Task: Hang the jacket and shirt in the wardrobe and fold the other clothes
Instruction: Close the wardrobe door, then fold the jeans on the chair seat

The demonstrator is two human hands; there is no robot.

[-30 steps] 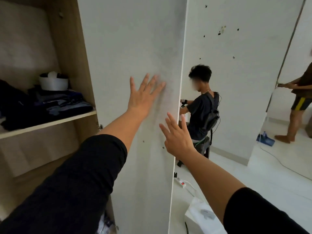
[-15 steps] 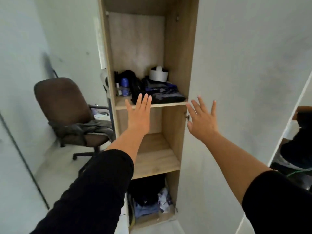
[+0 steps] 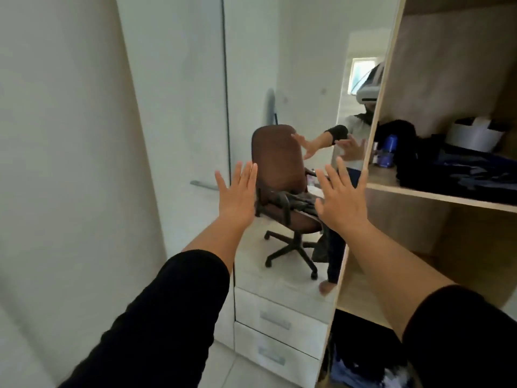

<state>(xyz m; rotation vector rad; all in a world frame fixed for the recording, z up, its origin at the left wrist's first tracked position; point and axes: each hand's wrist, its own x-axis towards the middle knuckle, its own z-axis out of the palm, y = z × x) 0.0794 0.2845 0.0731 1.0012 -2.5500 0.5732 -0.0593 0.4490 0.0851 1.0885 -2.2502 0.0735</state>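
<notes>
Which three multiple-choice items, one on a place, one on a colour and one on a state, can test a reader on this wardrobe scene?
1. Where does the blue bottle stand?
A. on the wardrobe shelf
B. on the chair
C. in a drawer

2. What colour is the chair in the mirror?
A. green
B. brown
C. white

3. How are the left hand and right hand?
A. closed on a jacket
B. holding a hanger
C. open and empty

Answers: 1 A, it stands beside dark clothes; 2 B, its backrest is brown; 3 C, fingers are spread.
</notes>
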